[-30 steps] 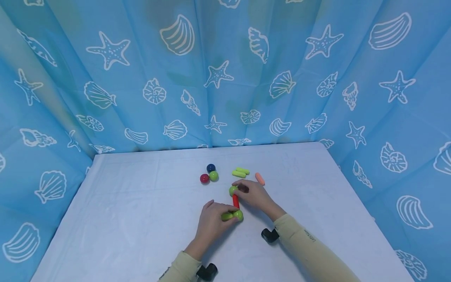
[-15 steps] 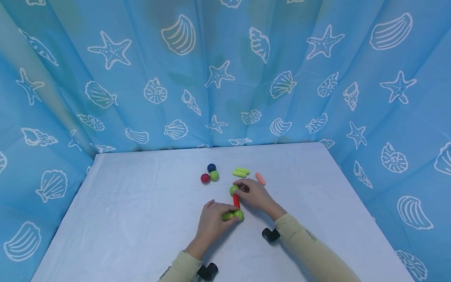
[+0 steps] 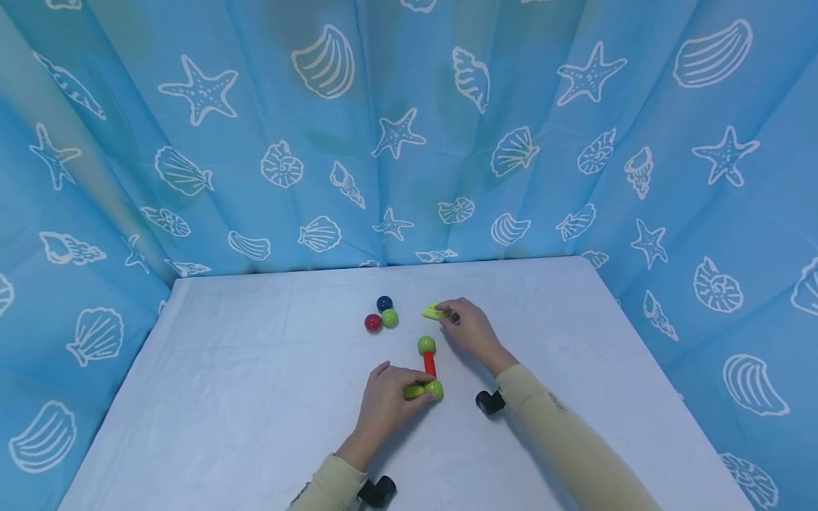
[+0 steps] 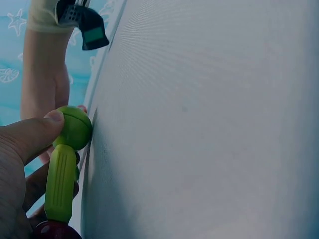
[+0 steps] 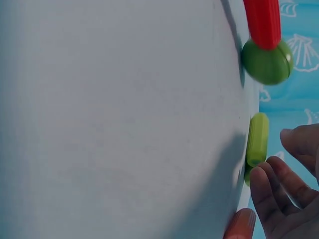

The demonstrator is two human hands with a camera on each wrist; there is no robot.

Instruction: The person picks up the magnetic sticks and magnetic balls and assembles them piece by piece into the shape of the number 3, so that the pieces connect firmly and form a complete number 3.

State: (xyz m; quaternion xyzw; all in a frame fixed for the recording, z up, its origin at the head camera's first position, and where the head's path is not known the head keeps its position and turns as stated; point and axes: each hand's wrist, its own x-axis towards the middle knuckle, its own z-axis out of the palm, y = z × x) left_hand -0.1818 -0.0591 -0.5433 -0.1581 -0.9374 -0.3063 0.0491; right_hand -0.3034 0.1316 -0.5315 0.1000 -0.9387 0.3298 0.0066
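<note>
My left hand [image 3: 386, 401] grips the near green ball [image 3: 434, 389] of a joined toy piece, the thumb pressing on it. From that ball a red stick [image 3: 429, 365] runs to a far green ball [image 3: 426, 345]. A yellow-green stick [image 4: 61, 181] also leaves it and meets a dark red ball [image 4: 56, 230], which shows in the left wrist view. My right hand [image 3: 471, 330] is over the loose yellow-green sticks [image 3: 433, 313]. In the right wrist view its fingertips are at the end of one loose stick [image 5: 257, 137], with the thumb standing apart.
Behind the joined piece a red ball [image 3: 373, 323], a dark blue ball [image 3: 384, 304] and a loose green ball [image 3: 390, 318] lie together. An orange stick [image 5: 241, 224] lies below the right fingers in the right wrist view. A patterned blue curtain [image 3: 396, 177] borders the white table [image 3: 243, 369].
My right hand has let go of the far green ball and moved back and right to the loose yellow-green sticks. The left hand keeps its grip in place.
</note>
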